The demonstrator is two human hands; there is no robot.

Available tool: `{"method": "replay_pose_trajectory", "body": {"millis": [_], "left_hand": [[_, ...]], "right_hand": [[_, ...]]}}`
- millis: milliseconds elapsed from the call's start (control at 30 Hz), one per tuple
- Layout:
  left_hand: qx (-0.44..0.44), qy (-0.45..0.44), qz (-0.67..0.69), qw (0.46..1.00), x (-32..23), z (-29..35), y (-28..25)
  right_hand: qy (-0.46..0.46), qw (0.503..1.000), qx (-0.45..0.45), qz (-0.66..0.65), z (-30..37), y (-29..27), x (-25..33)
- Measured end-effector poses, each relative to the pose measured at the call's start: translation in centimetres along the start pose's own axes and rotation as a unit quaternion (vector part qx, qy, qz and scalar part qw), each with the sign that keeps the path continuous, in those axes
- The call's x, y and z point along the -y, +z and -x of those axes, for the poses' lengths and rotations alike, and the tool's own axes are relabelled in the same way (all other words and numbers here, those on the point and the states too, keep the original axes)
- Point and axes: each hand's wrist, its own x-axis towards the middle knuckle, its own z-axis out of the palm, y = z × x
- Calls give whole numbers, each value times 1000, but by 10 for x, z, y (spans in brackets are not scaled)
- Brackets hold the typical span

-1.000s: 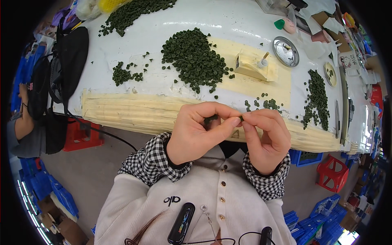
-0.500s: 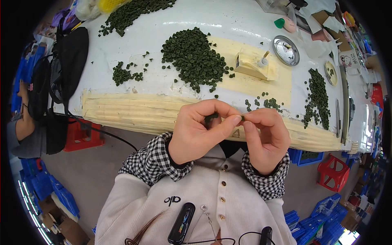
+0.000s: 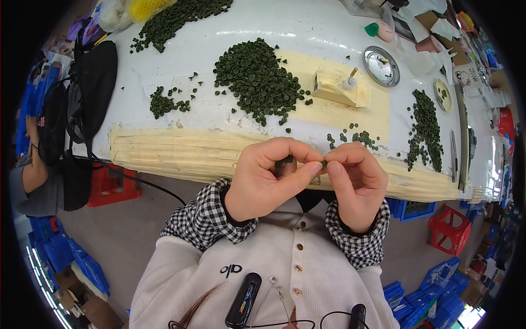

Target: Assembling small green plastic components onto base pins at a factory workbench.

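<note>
Leftmost, a black bag hangs over the edge of the white surface, and a red stool stands on the floor below it. A small scatter of green pieces lies on the surface to the right of the bag, and a big green pile lies further in, half on a pale yellow sheet. Strips of cream material line the near edge of the surface.

Closer in, the left hand is curled nearly closed, thumb and forefinger pinched together on a tiny green piece; another green bit shows inside its curled fingers. The right hand meets it, its thumb and forefinger tips closed on the same green piece, just above the near edge of the surface. Both wrists wear checked cuffs.

Right of the hands lie a cream block with a small bottle on it, a round metal lid, and a long strip of green pieces. Another red stool stands on the floor at the far right.
</note>
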Motion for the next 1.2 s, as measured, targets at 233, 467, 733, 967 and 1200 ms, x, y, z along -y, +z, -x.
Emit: {"method": "replay_pose_trajectory", "body": {"millis": [233, 467, 733, 967, 1200], "left_hand": [[16, 8, 1, 1000, 1, -1, -2], [1, -9, 11, 1000, 0, 0, 0], [5, 8, -4, 1000, 2, 1, -2], [-2, -5, 19, 1000, 0, 0, 0], [-32, -110, 174, 978, -14, -11, -11]], "right_hand": [[21, 1000, 1, 1, 1, 0, 1], [33, 999, -16, 19, 1, 0, 2], [13, 999, -6, 44, 1, 1, 2], [21, 998, -17, 50, 1, 3, 2], [7, 994, -86, 65, 1, -8, 16]]}}
